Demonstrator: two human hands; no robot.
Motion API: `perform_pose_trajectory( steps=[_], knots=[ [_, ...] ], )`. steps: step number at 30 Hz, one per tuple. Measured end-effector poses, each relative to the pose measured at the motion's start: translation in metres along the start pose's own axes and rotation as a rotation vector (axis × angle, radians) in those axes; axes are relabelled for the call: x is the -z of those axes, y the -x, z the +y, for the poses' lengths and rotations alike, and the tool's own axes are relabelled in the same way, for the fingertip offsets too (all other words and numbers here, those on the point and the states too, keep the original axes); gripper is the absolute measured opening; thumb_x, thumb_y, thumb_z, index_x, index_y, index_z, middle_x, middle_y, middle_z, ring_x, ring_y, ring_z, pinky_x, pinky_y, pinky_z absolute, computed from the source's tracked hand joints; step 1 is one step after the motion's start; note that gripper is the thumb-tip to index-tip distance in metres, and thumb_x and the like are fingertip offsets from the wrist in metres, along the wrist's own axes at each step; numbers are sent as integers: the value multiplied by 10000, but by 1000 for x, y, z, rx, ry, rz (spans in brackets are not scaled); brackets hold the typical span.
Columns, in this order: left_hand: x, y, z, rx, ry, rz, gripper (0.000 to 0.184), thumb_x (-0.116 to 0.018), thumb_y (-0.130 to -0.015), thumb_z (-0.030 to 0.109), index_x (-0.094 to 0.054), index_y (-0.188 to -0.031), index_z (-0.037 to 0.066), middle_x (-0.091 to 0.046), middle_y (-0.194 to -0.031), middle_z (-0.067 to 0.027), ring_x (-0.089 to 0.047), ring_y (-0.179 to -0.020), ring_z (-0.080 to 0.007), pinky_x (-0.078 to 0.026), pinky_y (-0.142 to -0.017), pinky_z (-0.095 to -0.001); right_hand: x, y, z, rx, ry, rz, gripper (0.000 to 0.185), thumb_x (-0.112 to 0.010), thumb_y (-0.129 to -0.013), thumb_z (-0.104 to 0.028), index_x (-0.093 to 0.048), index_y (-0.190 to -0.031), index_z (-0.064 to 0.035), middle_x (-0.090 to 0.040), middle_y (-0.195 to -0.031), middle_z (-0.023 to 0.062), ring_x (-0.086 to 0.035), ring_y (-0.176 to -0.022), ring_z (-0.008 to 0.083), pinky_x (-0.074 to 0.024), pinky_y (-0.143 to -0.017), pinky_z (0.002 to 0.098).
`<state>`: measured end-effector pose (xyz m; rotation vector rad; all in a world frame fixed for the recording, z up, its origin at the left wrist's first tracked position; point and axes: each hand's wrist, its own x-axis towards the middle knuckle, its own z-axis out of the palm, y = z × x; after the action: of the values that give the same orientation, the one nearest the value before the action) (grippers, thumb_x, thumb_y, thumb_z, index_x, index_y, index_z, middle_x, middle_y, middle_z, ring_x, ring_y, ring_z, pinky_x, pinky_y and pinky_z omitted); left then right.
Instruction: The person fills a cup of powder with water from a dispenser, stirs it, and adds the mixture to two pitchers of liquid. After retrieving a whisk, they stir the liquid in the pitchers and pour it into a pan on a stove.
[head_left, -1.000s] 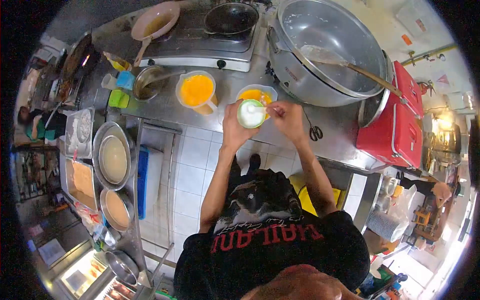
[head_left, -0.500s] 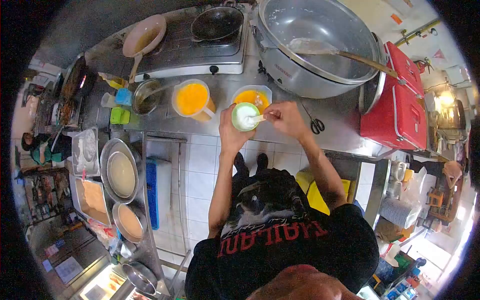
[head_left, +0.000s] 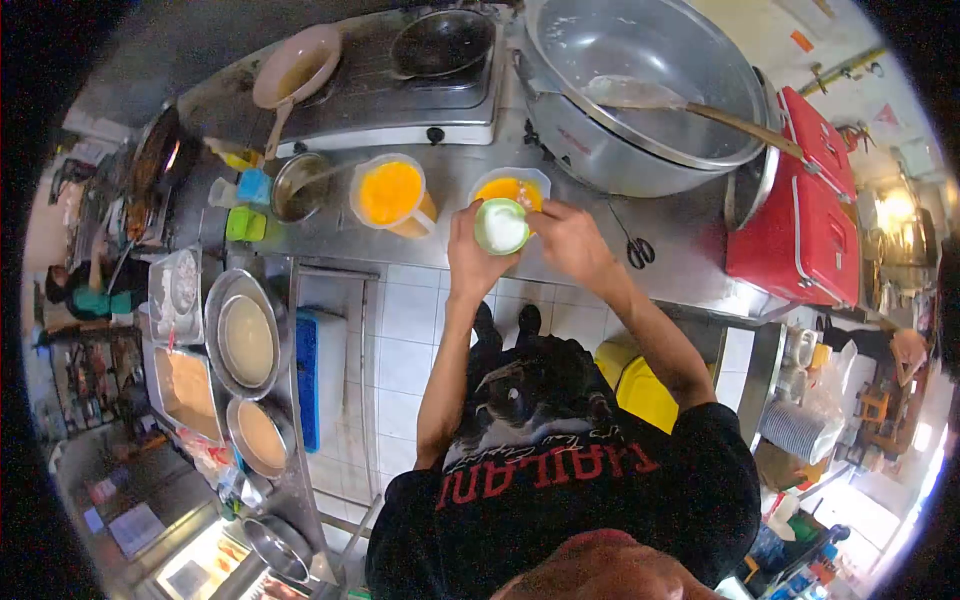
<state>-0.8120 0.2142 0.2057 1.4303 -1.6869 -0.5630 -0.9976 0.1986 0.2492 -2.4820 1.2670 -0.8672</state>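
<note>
In the head view, our left hand (head_left: 476, 252) grasps a green cup (head_left: 503, 208) with white contents, upper middle of the frame, partly overlapping a bowl (head_left: 527, 174) of orange liquid. Our right hand (head_left: 572, 240) bends beside the cup; we cannot tell what it grips.

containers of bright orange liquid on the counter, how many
2: a jug in front of the stove, and a bowl partly hidden behind the green cup. Others may be hidden.

Black T-shirt (head_left: 600, 520): red letters (head_left: 545, 474) spell THAILAN…, upside down to me | white script (head_left: 520, 455) beside them: illegible | big pot's label (head_left: 575, 143): too blurred
</note>
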Motion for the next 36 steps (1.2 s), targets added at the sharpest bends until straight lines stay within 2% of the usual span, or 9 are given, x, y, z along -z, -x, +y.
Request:
perform_pose_trajectory(
  steps=[2,8,11,14,20,26,29,32,36],
  knots=[
    [-1,0,-2,-19,-5,31,811,-865,-553,116,-494,-1266,6,-558,-1143,-199,-555,-1061,-391,-481,-913,-457,-13,16,8,-39,0,-9,139,-675,-707,-77,-664,-834,-21,-667,-834,147,-654,-755,362,-536,-674,444],
    [-3,-1,-5,-73,-23,43,800,-832,-564,62,-477,-1276,-14,-543,-1141,-216,-531,-1081,-416,-472,-927,-461,-24,32,7,-544,-452,80,119,-715,-800,-58,-720,-904,0,-673,-697,100,-626,-595,149,-483,-528,304],
    [-6,1,-10,-51,-38,44,816,-836,-557,58,-475,-1287,6,-541,-1148,-222,-531,-1080,-419,-474,-928,-457,-34,37,12,-802,-761,-24,113,-714,-849,-71,-723,-927,11,-652,-681,39,-564,-566,73,-446,-504,248],
    [-10,0,-13,-45,-60,32,828,-843,-553,63,-474,-1293,18,-544,-1151,-219,-533,-1081,-413,-475,-927,-455,-53,41,21,-899,-1029,31,111,-696,-863,-54,-728,-950,6,-654,-702,22,-567,-572,83,-450,-506,240],
    [-5,-1,-22,26,14,34,898,-885,-500,106,-481,-1297,19,-568,-1189,-205,-548,-1100,-398,-472,-940,-468,-46,31,27,-928,-1178,113,160,-714,-860,-83,-723,-989,11,-660,-725,31,-575,-596,89,-476,-517,244],
    [17,2,-33,103,-48,59,870,-868,-518,111,-480,-1289,0,-546,-1154,-216,-546,-1091,-404,-478,-941,-465,-25,19,39,-809,-890,250,192,-722,-869,-135,-726,-1014,-10,-679,-725,51,-586,-588,100,-496,-529,274],
    [28,1,-32,94,-68,119,867,-881,-527,130,-486,-1288,1,-555,-1167,-213,-556,-1095,-394,-479,-946,-466,-30,20,43,-529,-286,267,222,-706,-818,-64,-716,-1035,-20,-670,-727,82,-607,-592,161,-511,-547,306],
    [36,0,-29,115,-41,160,862,-895,-531,139,-502,-1287,6,-565,-1189,-212,-552,-1122,-389,-460,-969,-470,-37,28,54,-262,-13,168,341,-675,-732,5,-704,-1068,-44,-646,-782,101,-626,-665,239,-530,-585,341],
    [41,1,-22,127,-41,191,854,-898,-535,135,-508,-1284,6,-570,-1200,-205,-552,-1141,-382,-451,-989,-465,-32,26,52,1,93,276,419,-641,-690,33,-690,-1096,-59,-628,-838,89,-628,-753,280,-548,-630,369]
  ],
)
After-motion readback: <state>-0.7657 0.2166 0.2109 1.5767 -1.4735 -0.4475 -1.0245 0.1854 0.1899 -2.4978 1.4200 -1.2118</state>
